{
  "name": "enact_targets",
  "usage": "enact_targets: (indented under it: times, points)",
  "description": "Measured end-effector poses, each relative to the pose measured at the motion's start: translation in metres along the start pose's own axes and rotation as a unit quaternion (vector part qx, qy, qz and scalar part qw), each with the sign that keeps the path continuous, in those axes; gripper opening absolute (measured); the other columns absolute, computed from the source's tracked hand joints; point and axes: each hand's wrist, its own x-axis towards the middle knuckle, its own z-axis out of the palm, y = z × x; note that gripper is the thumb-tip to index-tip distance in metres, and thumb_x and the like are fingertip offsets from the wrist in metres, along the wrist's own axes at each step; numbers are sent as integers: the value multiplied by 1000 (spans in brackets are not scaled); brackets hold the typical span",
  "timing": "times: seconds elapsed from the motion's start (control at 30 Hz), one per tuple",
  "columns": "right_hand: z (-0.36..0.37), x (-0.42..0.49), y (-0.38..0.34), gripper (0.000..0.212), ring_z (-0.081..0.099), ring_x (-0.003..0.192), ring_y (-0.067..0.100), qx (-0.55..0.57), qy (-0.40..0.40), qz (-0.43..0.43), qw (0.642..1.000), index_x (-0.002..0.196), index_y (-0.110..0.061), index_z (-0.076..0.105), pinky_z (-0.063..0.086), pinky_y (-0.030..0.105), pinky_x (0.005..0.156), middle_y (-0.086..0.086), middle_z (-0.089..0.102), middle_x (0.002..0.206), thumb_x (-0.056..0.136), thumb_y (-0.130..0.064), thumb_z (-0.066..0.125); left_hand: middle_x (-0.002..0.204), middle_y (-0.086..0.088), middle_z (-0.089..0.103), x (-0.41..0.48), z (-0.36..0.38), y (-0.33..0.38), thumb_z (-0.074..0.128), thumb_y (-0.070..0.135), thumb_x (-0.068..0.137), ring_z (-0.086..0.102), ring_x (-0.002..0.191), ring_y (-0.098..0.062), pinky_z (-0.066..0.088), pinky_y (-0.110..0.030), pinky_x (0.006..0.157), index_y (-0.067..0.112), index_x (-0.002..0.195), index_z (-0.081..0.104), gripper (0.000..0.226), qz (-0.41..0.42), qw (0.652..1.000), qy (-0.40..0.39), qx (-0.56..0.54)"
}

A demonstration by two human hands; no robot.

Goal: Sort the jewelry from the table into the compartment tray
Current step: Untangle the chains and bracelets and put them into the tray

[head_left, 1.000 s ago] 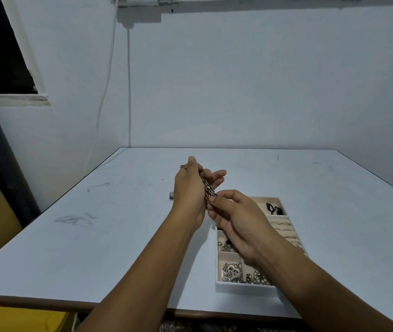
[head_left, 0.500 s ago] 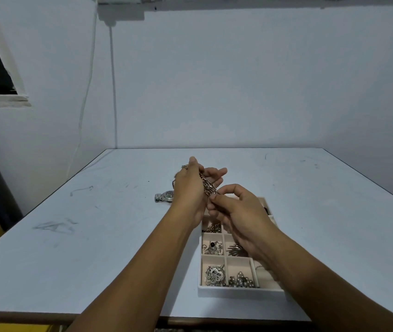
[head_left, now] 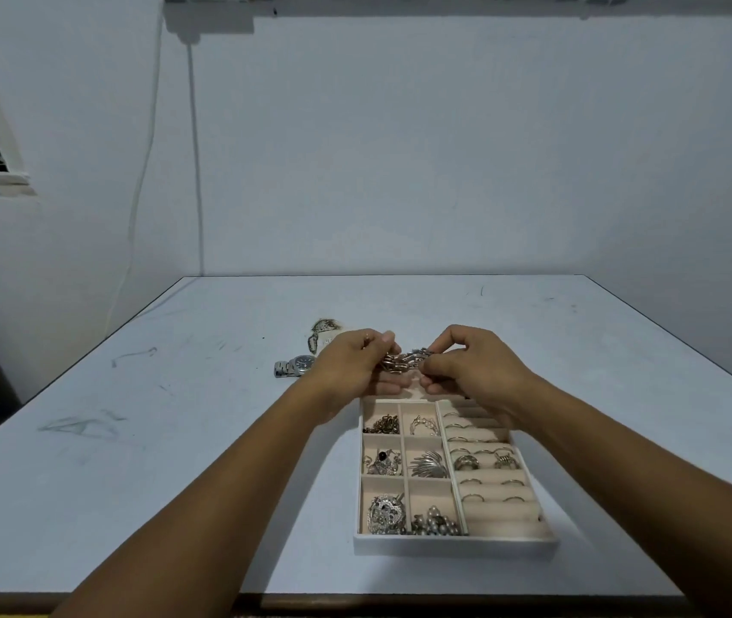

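The left hand (head_left: pixel 355 368) and right hand (head_left: pixel 475 368) each pinch an end of the link bracelet (head_left: pixel 404 362), held above the far end of the compartment tray (head_left: pixel 453 544). It is probably best to bunch it small, then lower it into a roomy cell. A watch (head_left: pixel 295 365) lies beyond the tray's far-left corner.

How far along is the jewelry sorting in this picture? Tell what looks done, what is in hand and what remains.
Done: most compartments of the tray already hold pieces, with rings in the slotted right side. In hand: the left hand and right hand both pinch a linked metal bracelet above the tray's far end. Left: a wristwatch and another small piece lie on the table.
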Motion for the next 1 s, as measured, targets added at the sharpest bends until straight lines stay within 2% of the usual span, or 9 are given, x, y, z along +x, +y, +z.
enact_targets:
  times: [0.1,0.2,0.27,0.37,0.47,0.63,0.77,0.9,1.0]
  points:
    - [-4,8,0,12,63,59,25,-55,-11,-15,998,79,-4,57,58,36,73,23,69,73,83,5,65,99,-28,68,2,-9,4,54,16,96,71,74,-19,57,-20,64,-7,109,60,27,0,999,-24,48]
    - [-4,13,1,11,62,56,23,-141,4,-22,990,77,-5,59,53,28,58,22,69,72,81,2,66,91,-18,70,2,-15,7,60,6,91,70,65,-10,52,-12,58,-6,106,65,19,5,994,-40,99]
    - [-3,16,3,9,61,54,18,-206,11,-45,977,76,-6,61,50,28,58,13,68,67,79,-3,69,82,-13,70,4,-18,7,61,1,90,68,59,-6,48,-10,54,-6,104,67,16,14,987,-48,156]
    - [-1,19,6,7,55,59,12,-316,10,-90,944,77,-12,64,42,25,57,0,64,68,77,-11,71,73,-9,71,10,-22,5,66,0,86,67,58,-8,50,-14,58,-2,99,71,14,36,968,-60,243]
    - [-3,22,7,7,52,62,12,-372,-5,-122,920,75,-18,63,39,23,56,-3,63,70,76,-14,69,68,0,70,16,-21,4,70,4,83,66,60,-7,47,-10,57,7,95,72,13,73,936,-52,340]
    - [-9,27,13,14,51,63,9,-396,-18,-129,909,72,-25,59,38,22,55,-4,62,75,76,-15,68,84,3,66,19,-15,-1,73,12,82,60,74,-7,40,-2,61,14,104,71,22,155,856,-45,492]
    - [-12,33,19,15,59,71,16,-423,-22,-130,897,71,-27,59,46,27,63,-7,62,75,75,-17,69,94,-3,71,21,-15,-5,72,14,84,59,81,-7,41,-7,67,13,105,70,22,185,817,-61,542]
    - [-12,37,22,23,58,74,15,-452,-34,-135,881,65,-31,56,44,27,64,-9,59,73,76,-17,71,97,-5,70,23,-14,-5,67,13,87,61,91,-14,44,-20,77,12,105,71,19,205,786,-72,579]
    - [-13,40,21,11,63,78,16,-471,-39,-133,871,76,-28,68,53,32,73,-5,67,81,76,-20,76,98,-6,70,24,-16,-6,65,15,89,61,92,-17,46,-26,80,12,106,71,19,220,768,-86,596]
